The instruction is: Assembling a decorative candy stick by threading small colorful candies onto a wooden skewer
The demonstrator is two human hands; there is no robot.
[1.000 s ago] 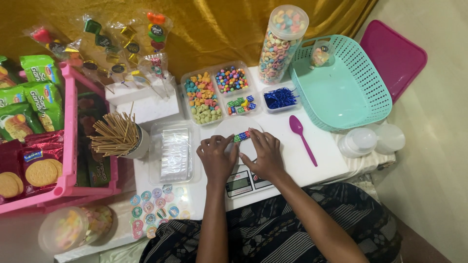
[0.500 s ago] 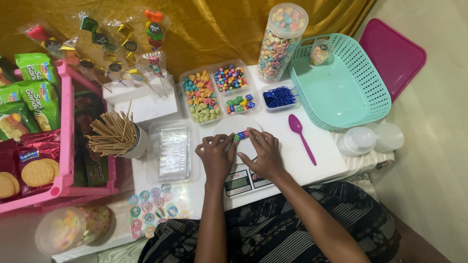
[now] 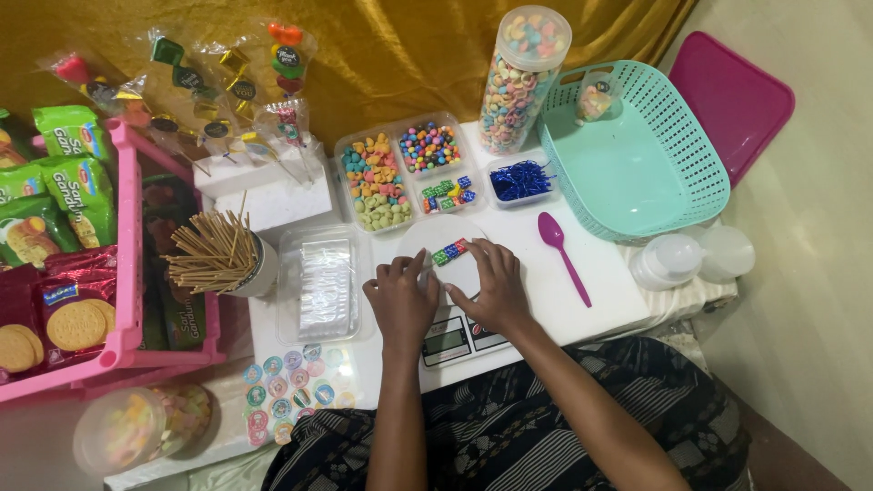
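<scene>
My left hand (image 3: 401,302) and my right hand (image 3: 492,284) rest side by side on a white round plate (image 3: 427,238) that sits on a small kitchen scale (image 3: 459,336). Between the fingertips lies a short row of small coloured candy cubes (image 3: 449,252), red, green and blue. The fingers of both hands touch the ends of this row. Whether the cubes are threaded on a stick I cannot tell. Just beyond the plate stands a clear divided tray of coloured sweets (image 3: 400,170).
A purple spoon (image 3: 561,253) lies right of the plate, a teal basket (image 3: 632,155) and tall sweets jar (image 3: 522,79) behind it. To the left: a clear box of wrappers (image 3: 326,289), a cup of wooden sticks (image 3: 221,255), a pink biscuit rack (image 3: 127,273), round stickers (image 3: 286,391).
Both hands stay on the candy row; the fingers have shifted only slightly, and the camera view has drifted a little.
</scene>
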